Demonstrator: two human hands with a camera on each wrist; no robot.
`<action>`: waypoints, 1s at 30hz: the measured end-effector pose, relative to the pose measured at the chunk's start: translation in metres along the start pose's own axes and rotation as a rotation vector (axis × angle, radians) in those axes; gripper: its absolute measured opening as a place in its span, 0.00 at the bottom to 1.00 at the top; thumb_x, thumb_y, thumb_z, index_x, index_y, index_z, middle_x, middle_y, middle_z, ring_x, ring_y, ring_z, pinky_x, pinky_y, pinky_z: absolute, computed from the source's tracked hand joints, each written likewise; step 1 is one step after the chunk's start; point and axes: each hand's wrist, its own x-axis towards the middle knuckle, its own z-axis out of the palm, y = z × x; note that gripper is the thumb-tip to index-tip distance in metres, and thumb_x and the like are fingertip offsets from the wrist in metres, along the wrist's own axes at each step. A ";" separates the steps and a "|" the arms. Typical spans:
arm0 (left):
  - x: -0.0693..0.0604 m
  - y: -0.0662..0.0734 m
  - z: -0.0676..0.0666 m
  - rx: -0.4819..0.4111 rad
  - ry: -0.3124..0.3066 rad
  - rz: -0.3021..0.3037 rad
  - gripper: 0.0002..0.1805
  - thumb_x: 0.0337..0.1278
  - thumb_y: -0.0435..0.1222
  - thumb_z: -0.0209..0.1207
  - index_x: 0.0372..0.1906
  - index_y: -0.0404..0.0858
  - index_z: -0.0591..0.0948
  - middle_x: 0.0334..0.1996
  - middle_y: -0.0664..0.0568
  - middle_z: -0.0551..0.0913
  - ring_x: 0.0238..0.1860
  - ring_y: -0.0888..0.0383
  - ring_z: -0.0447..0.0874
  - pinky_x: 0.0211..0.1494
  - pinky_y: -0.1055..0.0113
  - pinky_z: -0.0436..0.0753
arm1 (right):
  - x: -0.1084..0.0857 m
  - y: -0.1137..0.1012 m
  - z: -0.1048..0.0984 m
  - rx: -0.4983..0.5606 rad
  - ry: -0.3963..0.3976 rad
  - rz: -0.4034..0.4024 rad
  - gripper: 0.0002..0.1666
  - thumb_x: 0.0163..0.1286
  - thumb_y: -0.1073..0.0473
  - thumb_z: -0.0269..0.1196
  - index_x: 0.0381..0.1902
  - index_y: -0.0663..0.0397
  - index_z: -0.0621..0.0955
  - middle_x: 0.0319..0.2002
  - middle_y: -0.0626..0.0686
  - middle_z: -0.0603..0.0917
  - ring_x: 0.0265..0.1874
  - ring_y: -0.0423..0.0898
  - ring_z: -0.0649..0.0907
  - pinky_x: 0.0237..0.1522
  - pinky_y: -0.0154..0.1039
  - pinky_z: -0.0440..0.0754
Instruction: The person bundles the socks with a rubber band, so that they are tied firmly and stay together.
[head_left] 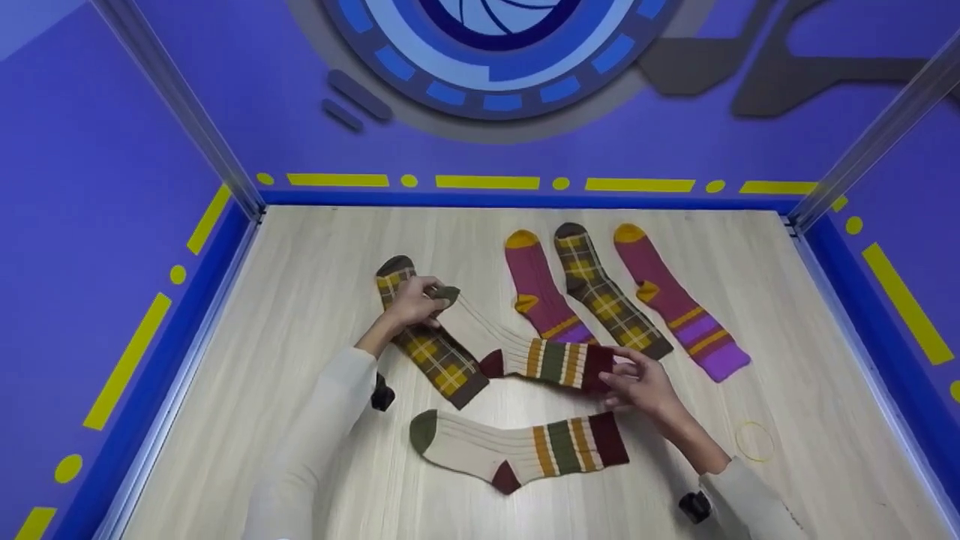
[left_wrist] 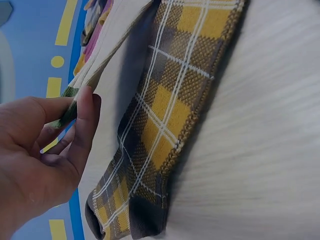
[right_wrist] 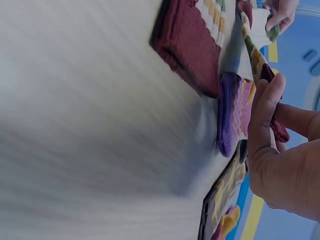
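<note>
A cream sock with green toe and striped leg (head_left: 517, 352) is stretched between both hands, held above the table. The left hand (head_left: 415, 301) pinches its green toe (left_wrist: 70, 107); in the left wrist view, that hand (left_wrist: 45, 155) shows thumb and fingers on the toe. The right hand (head_left: 641, 384) pinches the maroon cuff (right_wrist: 280, 125), seen also in the right wrist view with the hand (right_wrist: 285, 150). Beneath the left hand lies a brown-yellow plaid sock (head_left: 435, 360). A matching cream sock (head_left: 517, 450) lies flat nearer the front edge.
Toward the back right lie a pink sock with orange toe (head_left: 536, 277), a second plaid sock (head_left: 611, 300) and another pink sock with purple cuff (head_left: 679, 307). A thin yellow band (head_left: 754, 441) rests at the right. Blue panels (head_left: 525, 150) stand around the table (head_left: 315, 232).
</note>
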 end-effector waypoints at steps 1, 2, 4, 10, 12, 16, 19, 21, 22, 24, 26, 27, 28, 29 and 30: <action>-0.002 0.000 -0.001 -0.005 -0.007 -0.001 0.14 0.65 0.26 0.61 0.54 0.27 0.81 0.38 0.45 0.76 0.24 0.58 0.82 0.29 0.68 0.87 | -0.001 0.000 -0.002 -0.001 -0.007 0.000 0.36 0.71 0.68 0.63 0.72 0.70 0.62 0.33 0.45 0.81 0.22 0.40 0.87 0.31 0.40 0.89; -0.004 0.000 -0.001 -0.010 -0.013 0.002 0.14 0.65 0.26 0.61 0.54 0.27 0.81 0.38 0.45 0.76 0.24 0.59 0.82 0.29 0.67 0.88 | -0.002 0.000 -0.004 -0.002 -0.021 -0.005 0.37 0.72 0.68 0.63 0.73 0.71 0.62 0.34 0.45 0.82 0.23 0.40 0.87 0.32 0.39 0.89; -0.010 0.000 -0.002 -0.014 -0.029 0.004 0.15 0.65 0.26 0.61 0.55 0.27 0.80 0.39 0.44 0.77 0.24 0.59 0.82 0.30 0.67 0.88 | -0.005 -0.001 -0.007 -0.004 -0.042 -0.017 0.37 0.72 0.68 0.64 0.73 0.71 0.62 0.34 0.45 0.83 0.25 0.41 0.88 0.33 0.39 0.89; -0.029 0.002 -0.004 -0.030 -0.084 0.007 0.14 0.65 0.25 0.60 0.55 0.27 0.79 0.40 0.44 0.78 0.29 0.57 0.82 0.33 0.62 0.89 | -0.014 -0.001 -0.018 -0.025 -0.087 -0.046 0.37 0.72 0.67 0.64 0.73 0.70 0.62 0.37 0.47 0.87 0.31 0.43 0.89 0.35 0.40 0.89; -0.034 0.002 -0.004 -0.043 -0.097 0.012 0.14 0.66 0.24 0.60 0.54 0.27 0.80 0.39 0.44 0.79 0.29 0.56 0.82 0.32 0.63 0.89 | -0.016 -0.001 -0.022 -0.035 -0.099 -0.040 0.38 0.72 0.66 0.64 0.74 0.70 0.62 0.38 0.47 0.87 0.32 0.43 0.89 0.35 0.40 0.89; -0.047 0.000 -0.004 -0.060 -0.110 0.010 0.13 0.66 0.24 0.60 0.53 0.27 0.81 0.37 0.45 0.79 0.28 0.58 0.83 0.31 0.63 0.89 | -0.022 -0.003 -0.028 -0.064 -0.122 -0.019 0.40 0.72 0.63 0.65 0.74 0.69 0.61 0.39 0.47 0.86 0.32 0.44 0.89 0.34 0.38 0.89; -0.058 0.001 -0.005 -0.067 -0.124 0.000 0.12 0.66 0.25 0.60 0.53 0.28 0.81 0.38 0.47 0.79 0.27 0.59 0.82 0.31 0.65 0.88 | -0.026 -0.005 -0.031 -0.083 -0.149 -0.009 0.40 0.72 0.61 0.66 0.74 0.69 0.60 0.40 0.48 0.87 0.34 0.45 0.89 0.35 0.38 0.88; -0.066 0.000 -0.006 -0.080 -0.140 -0.002 0.12 0.66 0.25 0.61 0.53 0.28 0.81 0.38 0.46 0.78 0.28 0.58 0.82 0.30 0.66 0.88 | -0.029 -0.006 -0.033 -0.084 -0.171 -0.002 0.41 0.72 0.60 0.66 0.74 0.70 0.60 0.40 0.47 0.87 0.35 0.44 0.89 0.36 0.38 0.88; -0.070 0.000 -0.007 -0.086 -0.151 -0.001 0.13 0.66 0.25 0.61 0.53 0.28 0.81 0.39 0.46 0.78 0.29 0.58 0.82 0.30 0.67 0.88 | -0.030 -0.007 -0.034 -0.083 -0.184 0.000 0.41 0.72 0.60 0.66 0.74 0.70 0.59 0.40 0.47 0.87 0.35 0.44 0.89 0.36 0.38 0.88; -0.077 -0.001 -0.007 -0.101 -0.172 -0.005 0.13 0.66 0.25 0.61 0.54 0.28 0.81 0.39 0.45 0.78 0.30 0.58 0.82 0.29 0.69 0.87 | -0.032 -0.008 -0.036 -0.075 -0.212 0.008 0.41 0.73 0.60 0.65 0.74 0.70 0.60 0.39 0.46 0.87 0.36 0.43 0.89 0.36 0.38 0.88; -0.084 -0.002 -0.006 -0.111 -0.195 -0.008 0.14 0.66 0.25 0.61 0.55 0.28 0.80 0.39 0.46 0.77 0.29 0.59 0.82 0.29 0.70 0.86 | -0.033 -0.007 -0.038 -0.069 -0.240 0.017 0.39 0.73 0.60 0.65 0.73 0.69 0.61 0.39 0.46 0.87 0.35 0.41 0.88 0.35 0.37 0.88; -0.088 -0.003 -0.005 -0.111 -0.207 -0.011 0.15 0.66 0.25 0.61 0.55 0.27 0.80 0.39 0.47 0.77 0.28 0.59 0.82 0.29 0.70 0.87 | -0.034 -0.007 -0.040 -0.068 -0.254 0.025 0.38 0.73 0.60 0.65 0.73 0.69 0.62 0.39 0.45 0.87 0.35 0.41 0.88 0.35 0.37 0.88; -0.091 -0.005 -0.005 -0.114 -0.218 -0.016 0.15 0.66 0.25 0.61 0.56 0.27 0.80 0.38 0.47 0.76 0.27 0.60 0.81 0.29 0.70 0.87 | -0.035 -0.006 -0.041 -0.066 -0.268 0.034 0.37 0.73 0.60 0.65 0.72 0.68 0.63 0.39 0.45 0.87 0.35 0.40 0.87 0.35 0.37 0.88; -0.095 -0.007 -0.004 -0.117 -0.229 -0.020 0.16 0.65 0.25 0.61 0.56 0.27 0.79 0.38 0.48 0.76 0.26 0.61 0.80 0.29 0.70 0.87 | -0.036 -0.005 -0.042 -0.067 -0.286 0.042 0.37 0.73 0.60 0.65 0.72 0.67 0.64 0.39 0.45 0.86 0.35 0.40 0.86 0.35 0.37 0.88; -0.098 -0.009 -0.003 -0.121 -0.240 -0.025 0.16 0.65 0.25 0.61 0.56 0.26 0.79 0.38 0.49 0.75 0.26 0.61 0.80 0.29 0.70 0.86 | -0.037 -0.004 -0.043 -0.066 -0.299 0.054 0.36 0.73 0.60 0.65 0.72 0.66 0.65 0.39 0.46 0.86 0.35 0.39 0.86 0.35 0.37 0.88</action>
